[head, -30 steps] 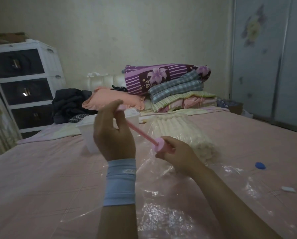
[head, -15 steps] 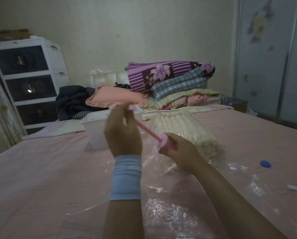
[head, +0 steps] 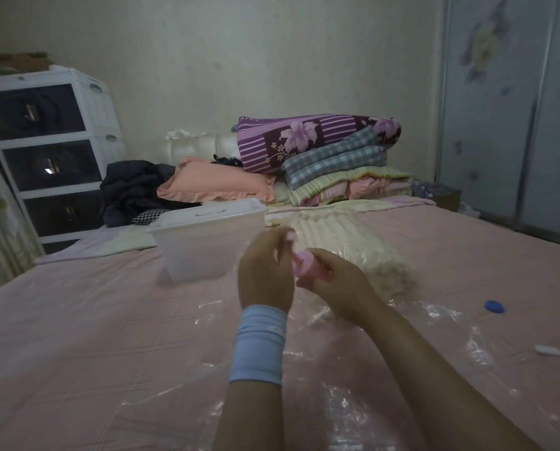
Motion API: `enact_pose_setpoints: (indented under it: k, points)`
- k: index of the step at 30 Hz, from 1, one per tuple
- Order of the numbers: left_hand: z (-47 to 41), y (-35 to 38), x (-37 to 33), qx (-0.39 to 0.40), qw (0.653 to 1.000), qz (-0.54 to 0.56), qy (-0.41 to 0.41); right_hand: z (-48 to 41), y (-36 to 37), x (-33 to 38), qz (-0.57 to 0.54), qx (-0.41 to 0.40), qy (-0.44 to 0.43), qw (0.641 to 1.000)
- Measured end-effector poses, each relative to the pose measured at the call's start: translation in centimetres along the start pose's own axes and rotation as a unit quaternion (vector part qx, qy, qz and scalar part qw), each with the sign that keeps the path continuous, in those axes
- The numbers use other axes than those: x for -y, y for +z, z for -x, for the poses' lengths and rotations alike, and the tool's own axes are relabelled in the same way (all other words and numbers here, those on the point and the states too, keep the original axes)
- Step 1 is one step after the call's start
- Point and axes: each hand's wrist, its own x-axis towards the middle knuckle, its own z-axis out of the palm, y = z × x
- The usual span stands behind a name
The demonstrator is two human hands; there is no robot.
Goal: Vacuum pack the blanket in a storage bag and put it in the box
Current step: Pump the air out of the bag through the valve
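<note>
Now pump point(head: 307, 267) compressed, L hand point(head: 265, 271) lower

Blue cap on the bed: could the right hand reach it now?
Probably, path-wise: the blue cap lies uncovered to that side, nothing between. But the right hand is gripping the pink pump.

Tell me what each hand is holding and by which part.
Both hold the pink hand pump: the left hand grips its plunger handle, the right hand grips its barrel.
</note>
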Motion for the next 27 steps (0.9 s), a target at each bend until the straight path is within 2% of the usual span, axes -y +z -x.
enact_pose_setpoints:
  k: [3, 5, 8, 13, 15, 18, 23, 25, 27]
  points:
    - [-3.0, -3.2, -1.9, -0.160, 0.986, -0.003, 0.049, 0.0, -0.2, 0.0, -0.006, 0.008, 0.008, 1.000]
    - [-4.1, -4.6, -2.5, -0.214, 0.975, -0.002, 0.065, 0.1, -0.2, -0.1, -0.007, 0.013, 0.010, 1.000]
    - [-3.4, -4.0, -1.9, -0.200, 0.978, 0.001, 0.057, 0.1, 0.0, 0.0, -0.010, 0.015, 0.011, 1.000]
    - [1.3, 0.9, 0.5, 0.006, 1.000, 0.003, -0.018, 0.2, 0.1, 0.2, -0.005, 0.006, 0.001, 1.000]
    - [2.4, 1.8, 0.9, 0.055, 0.997, 0.012, -0.044, 0.2, 0.0, 0.3, -0.011, 0.008, 0.001, 1.000]
    - [1.1, 0.8, -0.1, 0.020, 1.000, 0.006, 0.005, 0.2, -0.3, 0.1, -0.009, 0.002, 0.002, 1.000]
    - [-3.3, -3.6, -2.9, -0.191, 0.979, 0.002, 0.075, 0.1, -0.5, -0.2, -0.013, 0.011, 0.015, 1.000]
    - [-3.8, -4.2, -3.0, -0.217, 0.972, 0.006, 0.085, 0.2, -0.4, -0.3, -0.017, 0.011, 0.015, 1.000]
    - [-3.1, -3.4, -2.4, -0.191, 0.978, 0.003, 0.082, 0.3, -0.4, -0.2, -0.020, 0.011, 0.015, 1.000]
